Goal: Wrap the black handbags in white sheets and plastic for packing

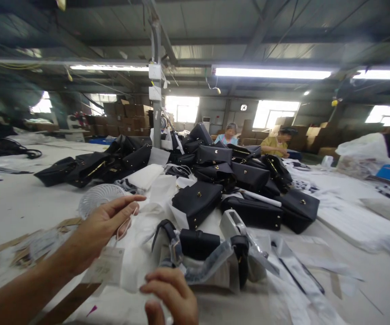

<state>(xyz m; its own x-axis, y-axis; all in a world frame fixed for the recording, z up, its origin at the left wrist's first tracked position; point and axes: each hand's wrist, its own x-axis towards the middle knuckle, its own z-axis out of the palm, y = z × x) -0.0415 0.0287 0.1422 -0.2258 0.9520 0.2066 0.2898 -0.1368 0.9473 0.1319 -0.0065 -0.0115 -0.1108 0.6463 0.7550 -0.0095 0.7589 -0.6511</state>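
Observation:
My left hand is closed, pinching the thin white string of a hang tag that dangles below the fingers. My right hand is near the bottom edge with its fingers apart and nothing in it. Just beyond it lies a small black bag with a strap wrapped in clear plastic. A grey-white tool stands behind the bag's right end. White tissue paper lies between my left hand and the bag.
Black bags are heaped across the middle of the white table. A white fan stands behind my left wrist. Brown paper scraps lie at the left, plastic-wrapped straps at the right. Two people sit beyond the heap.

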